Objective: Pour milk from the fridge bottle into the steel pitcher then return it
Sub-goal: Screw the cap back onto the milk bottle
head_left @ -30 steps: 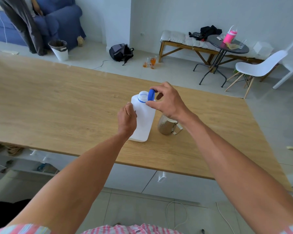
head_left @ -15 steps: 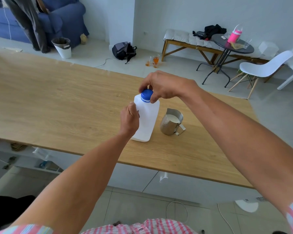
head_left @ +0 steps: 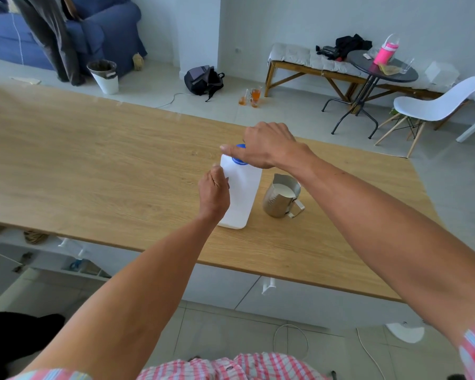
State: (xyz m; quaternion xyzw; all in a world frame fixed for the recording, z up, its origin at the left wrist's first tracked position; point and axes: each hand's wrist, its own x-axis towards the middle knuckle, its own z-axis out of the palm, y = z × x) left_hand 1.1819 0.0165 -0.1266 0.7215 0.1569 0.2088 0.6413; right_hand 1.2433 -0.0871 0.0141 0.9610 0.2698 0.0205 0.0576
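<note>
A white plastic milk bottle (head_left: 243,193) stands upright on the wooden table (head_left: 93,165). My left hand (head_left: 214,192) grips its left side. My right hand (head_left: 266,148) covers the top of the bottle, with its fingers closed on the blue cap (head_left: 239,159), which sits on the neck and is mostly hidden. Just right of the bottle stands the steel pitcher (head_left: 281,197) with milk inside, its handle turned toward me and to the right.
The table's near edge runs below my forearms and its right edge lies beyond the pitcher. Past the table are a white chair (head_left: 436,105), a round dark side table (head_left: 381,69), a bench, a backpack (head_left: 203,79) and glasses on the floor.
My right hand brought the blue cap from beside the open neck down onto the bottle and has turned over it. The left hand kept its grip on the bottle.
</note>
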